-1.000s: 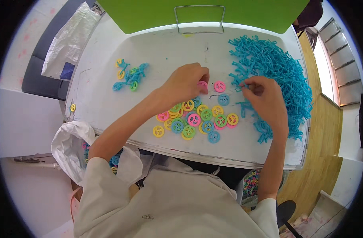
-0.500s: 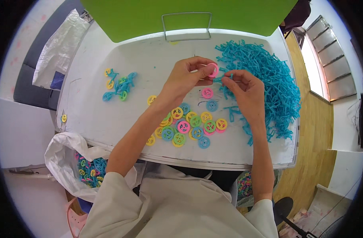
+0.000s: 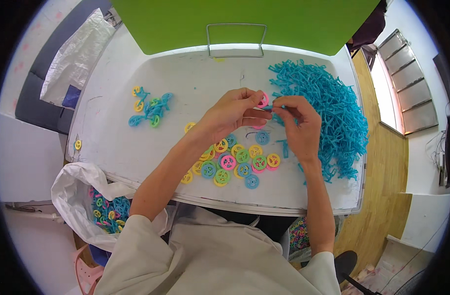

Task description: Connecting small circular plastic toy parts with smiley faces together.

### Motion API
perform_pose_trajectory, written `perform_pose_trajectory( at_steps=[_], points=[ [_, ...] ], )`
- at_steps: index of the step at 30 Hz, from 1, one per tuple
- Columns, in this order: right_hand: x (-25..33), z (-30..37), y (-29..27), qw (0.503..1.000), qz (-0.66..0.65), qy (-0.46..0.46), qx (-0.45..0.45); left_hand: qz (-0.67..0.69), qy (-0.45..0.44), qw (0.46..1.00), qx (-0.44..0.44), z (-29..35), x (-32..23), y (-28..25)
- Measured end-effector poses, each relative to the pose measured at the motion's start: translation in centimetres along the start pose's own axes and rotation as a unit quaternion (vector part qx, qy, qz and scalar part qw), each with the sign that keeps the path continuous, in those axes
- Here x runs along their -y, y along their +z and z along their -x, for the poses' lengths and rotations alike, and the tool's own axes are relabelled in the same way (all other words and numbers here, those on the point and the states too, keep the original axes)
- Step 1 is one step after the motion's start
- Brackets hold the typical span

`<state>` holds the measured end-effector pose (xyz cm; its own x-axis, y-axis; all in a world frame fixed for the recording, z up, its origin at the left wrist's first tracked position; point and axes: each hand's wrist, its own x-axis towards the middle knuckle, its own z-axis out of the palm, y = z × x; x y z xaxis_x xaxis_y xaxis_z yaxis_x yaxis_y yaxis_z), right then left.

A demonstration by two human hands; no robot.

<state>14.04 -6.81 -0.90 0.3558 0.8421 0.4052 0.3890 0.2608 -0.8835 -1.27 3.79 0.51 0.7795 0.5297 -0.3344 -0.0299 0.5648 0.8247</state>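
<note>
My left hand pinches a pink toy wheel between thumb and fingers over the middle of the white table. Facing it, my right hand grips a small blue plastic piece whose end meets the wheel; whether it sits in the hub I cannot tell. Below my hands lies a loose spread of spoked wheels in pink, yellow, green and blue. Beside my right hand rises a big heap of blue plastic pieces. A second pink wheel is mostly hidden under my left hand.
A small group of joined blue pieces and wheels lies on the table's left. One yellow wheel rests near the left edge. A white sack of coloured parts hangs at the front left. A green panel stands behind.
My hands have come together, bringing the blue piece up to the pink wheel. Both sit slightly lower in view, and my left hand's fingers now reach under the blue piece.
</note>
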Motion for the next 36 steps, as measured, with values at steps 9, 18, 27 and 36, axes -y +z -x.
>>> perform_pose_trajectory(
  at_steps=[9, 18, 27, 36],
  points=[
    [1.3, -0.2, 0.5, 0.985, -0.032, 0.163, 0.046, -0.122, 0.176, 0.976, -0.032, -0.1, 0.4, 0.2],
    [0.5, 0.5, 1.6, 0.996, -0.049, 0.079, -0.004, -0.083, 0.128, 0.987, -0.043, 0.1, 0.3, 0.3],
    [0.1, 0.4, 1.4, 0.995, -0.030, 0.092, -0.034, -0.097, 0.093, 0.989, -0.055, 0.2, 0.3, 0.2],
    [0.2, 0.4, 1.5, 0.994, -0.077, 0.077, -0.018, -0.054, 0.091, 0.994, -0.040, -0.3, 1.3, -0.3]
  ],
)
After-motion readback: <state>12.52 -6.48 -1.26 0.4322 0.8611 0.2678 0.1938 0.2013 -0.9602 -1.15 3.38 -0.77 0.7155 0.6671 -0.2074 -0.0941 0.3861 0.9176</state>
